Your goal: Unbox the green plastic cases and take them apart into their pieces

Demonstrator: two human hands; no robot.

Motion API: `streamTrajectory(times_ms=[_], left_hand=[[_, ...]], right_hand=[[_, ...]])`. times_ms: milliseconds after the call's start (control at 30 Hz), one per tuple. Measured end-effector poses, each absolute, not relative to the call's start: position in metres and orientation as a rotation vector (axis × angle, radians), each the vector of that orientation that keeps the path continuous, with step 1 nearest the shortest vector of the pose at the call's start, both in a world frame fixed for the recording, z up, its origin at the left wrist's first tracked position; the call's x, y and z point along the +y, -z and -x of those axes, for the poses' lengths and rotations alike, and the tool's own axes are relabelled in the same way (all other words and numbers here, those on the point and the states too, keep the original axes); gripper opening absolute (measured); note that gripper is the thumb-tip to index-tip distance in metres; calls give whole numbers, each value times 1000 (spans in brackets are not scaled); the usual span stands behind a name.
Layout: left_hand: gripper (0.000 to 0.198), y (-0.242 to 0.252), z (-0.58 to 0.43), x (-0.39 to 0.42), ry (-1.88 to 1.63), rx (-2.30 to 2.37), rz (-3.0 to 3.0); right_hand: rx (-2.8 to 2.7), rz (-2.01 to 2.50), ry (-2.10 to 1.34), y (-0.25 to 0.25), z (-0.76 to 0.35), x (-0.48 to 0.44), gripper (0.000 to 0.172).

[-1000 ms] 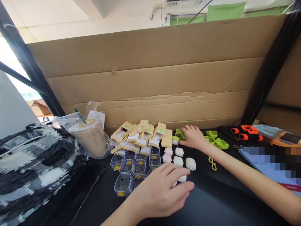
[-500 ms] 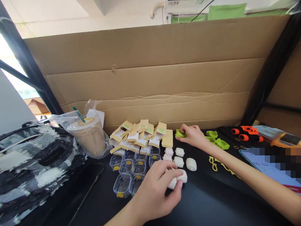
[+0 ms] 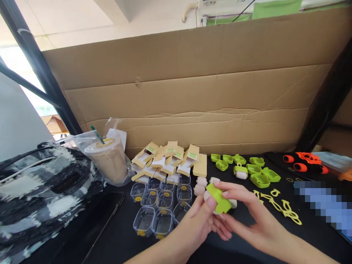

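Observation:
My left hand [image 3: 196,222] is closed around a small white rounded case, mostly hidden, in front of me. My right hand [image 3: 254,211] pinches a lime-green soft cover [image 3: 219,200] against it. How far the cover is over the case I cannot tell. Behind my fingers stand pale rounded cases [image 3: 200,189], partly hidden. More green covers [image 3: 260,179] lie at the back right, and one [image 3: 241,171] among them has a white case in it. Yellow-green loops [image 3: 286,211] are strewn right of my right hand.
Clear plastic cups [image 3: 144,220] with yellow stickers stand left of my hands. Behind them are piled kraft boxes [image 3: 170,157]. A bagged drink [image 3: 110,165], a black-and-white shaggy fabric item [image 3: 49,194] and a dark flat panel [image 3: 101,220] lie left. An orange toy car [image 3: 308,159] sits right; cardboard [image 3: 192,99] closes the back.
My right hand has come back from the rear with a green cover and met my left hand. My left hand has lifted a white case off the table. The view has shifted slightly.

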State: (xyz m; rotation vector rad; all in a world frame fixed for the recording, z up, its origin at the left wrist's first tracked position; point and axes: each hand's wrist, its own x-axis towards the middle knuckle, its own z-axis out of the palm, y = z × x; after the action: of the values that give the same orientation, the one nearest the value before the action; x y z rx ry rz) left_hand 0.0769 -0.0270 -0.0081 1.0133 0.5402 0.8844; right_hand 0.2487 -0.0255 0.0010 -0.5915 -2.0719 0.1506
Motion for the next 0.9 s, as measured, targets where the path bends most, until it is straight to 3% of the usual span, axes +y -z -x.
streamTrajectory(times_ms=[200, 400, 567, 900], left_hand=[[48, 6, -65, -33, -888, 560, -1110], [59, 21, -69, -30, -844, 397, -1103], [54, 13, -66, -33, -851, 445, -1144], [46, 0, -62, -44, -857, 455, -1280]], right_hand=[[-2028, 679, 7, -8, -244, -35, 43], [-2110, 694, -41, 4, -244, -41, 55], [-2190, 582, -85, 7, -248, -42, 66], [-2111, 585, -169, -1, -242, -53, 57]])
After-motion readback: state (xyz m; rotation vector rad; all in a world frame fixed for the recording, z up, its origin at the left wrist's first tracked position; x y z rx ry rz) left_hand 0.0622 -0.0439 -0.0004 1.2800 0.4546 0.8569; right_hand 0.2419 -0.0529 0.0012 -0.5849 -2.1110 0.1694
